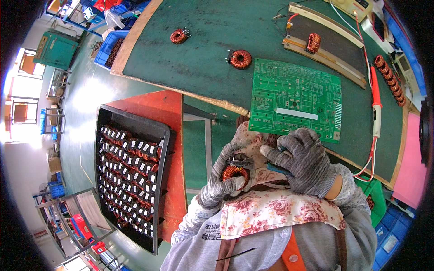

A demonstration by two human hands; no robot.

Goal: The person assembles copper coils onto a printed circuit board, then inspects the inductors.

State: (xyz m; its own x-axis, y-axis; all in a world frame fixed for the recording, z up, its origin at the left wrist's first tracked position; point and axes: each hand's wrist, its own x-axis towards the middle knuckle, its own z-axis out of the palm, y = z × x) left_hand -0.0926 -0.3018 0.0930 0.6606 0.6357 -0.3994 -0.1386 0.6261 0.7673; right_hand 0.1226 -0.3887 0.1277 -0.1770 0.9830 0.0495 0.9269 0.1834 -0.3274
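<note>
My left hand (214,187), in a grey knit glove, is closed round a toroidal coil (235,175) wound with copper wire. A black base with pins sits at the coil's upper side. To its right, my right hand (302,162), gloved the same, curls its fingers round a dark blue piece (276,169). Most of that piece is hidden, so its kind is unclear. Just beyond the right hand lies a green circuit board (294,97), its near edge jutting past the table edge. Two more coils rest on the green tabletop, a near one (240,59) and a farther one (178,36).
At left, a black tray (166,149) of coils in rows stands on a red board (174,189). On the right are a metal-railed fixture (332,65) bearing a coil (313,43), a red-and-white corded tool (376,99), a row of coils (389,80) and a green bin (377,198).
</note>
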